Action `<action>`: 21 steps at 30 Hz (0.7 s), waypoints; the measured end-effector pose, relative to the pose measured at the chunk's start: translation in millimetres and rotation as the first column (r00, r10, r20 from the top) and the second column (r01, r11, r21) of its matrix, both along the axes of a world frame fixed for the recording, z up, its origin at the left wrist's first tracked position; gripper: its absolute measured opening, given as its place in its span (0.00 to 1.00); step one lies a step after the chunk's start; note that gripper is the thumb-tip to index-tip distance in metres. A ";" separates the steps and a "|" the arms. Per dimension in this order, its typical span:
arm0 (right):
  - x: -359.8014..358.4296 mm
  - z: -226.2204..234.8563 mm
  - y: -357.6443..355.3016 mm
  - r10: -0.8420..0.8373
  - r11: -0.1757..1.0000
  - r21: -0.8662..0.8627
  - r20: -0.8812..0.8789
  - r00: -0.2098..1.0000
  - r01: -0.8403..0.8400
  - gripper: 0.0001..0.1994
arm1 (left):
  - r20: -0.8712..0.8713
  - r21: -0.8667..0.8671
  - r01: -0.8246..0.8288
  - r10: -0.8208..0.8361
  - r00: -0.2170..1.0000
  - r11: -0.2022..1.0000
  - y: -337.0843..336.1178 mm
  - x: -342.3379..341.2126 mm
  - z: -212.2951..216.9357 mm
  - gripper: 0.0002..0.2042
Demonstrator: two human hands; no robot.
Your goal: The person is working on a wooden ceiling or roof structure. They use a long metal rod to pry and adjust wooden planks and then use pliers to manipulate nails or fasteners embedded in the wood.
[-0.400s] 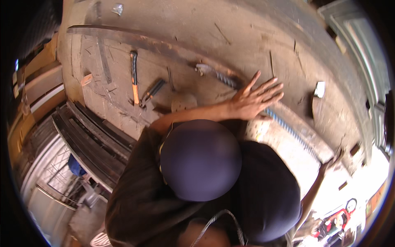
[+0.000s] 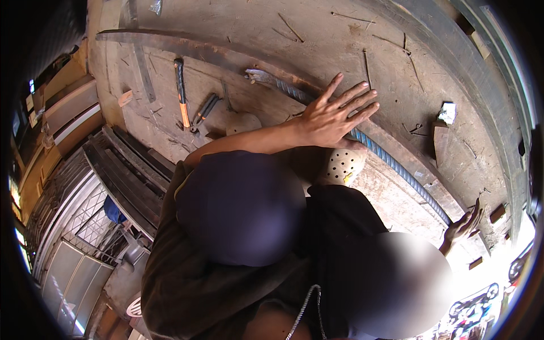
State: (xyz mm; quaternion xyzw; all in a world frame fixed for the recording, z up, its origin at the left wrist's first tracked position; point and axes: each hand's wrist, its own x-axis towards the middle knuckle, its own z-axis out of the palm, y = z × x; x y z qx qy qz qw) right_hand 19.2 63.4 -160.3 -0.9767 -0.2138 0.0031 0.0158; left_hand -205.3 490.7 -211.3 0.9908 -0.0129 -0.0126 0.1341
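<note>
My left hand [image 2: 338,115] lies palm down, fingers spread, across a long wooden plank [image 2: 422,180] and a ribbed steel pry bar [image 2: 395,160] resting along it. The bar's forked claw end [image 2: 258,76] shows to the left of the hand; its middle is hidden under the palm. Toward the far right end of the plank, my right hand [image 2: 463,225] is beside the bar's other end, its fingers stretched out. Neither hand is wrapped round the bar. A beige clog with holes [image 2: 344,165] stands just below my left hand.
A tool with a black and orange handle [image 2: 181,93] and dark-handled pliers [image 2: 205,112] lie on the floor at left. Bent nails [image 2: 367,68] are scattered beyond the plank. A small wood block [image 2: 440,141] sits at right. Dark stacked boards [image 2: 122,175] stand at the lower left.
The view has shifted a little, so floor things appear higher and farther left. My right hand's fingers now show stretched out. My left hand stays spread over the bar.
</note>
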 end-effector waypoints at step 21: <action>42.7 -27.1 -2.4 0.142 0.988 -0.061 -0.012 0.990 -0.143 0.27 | 0.039 -0.085 -0.051 0.054 0.998 0.995 2.3 20.6 -0.9 0.46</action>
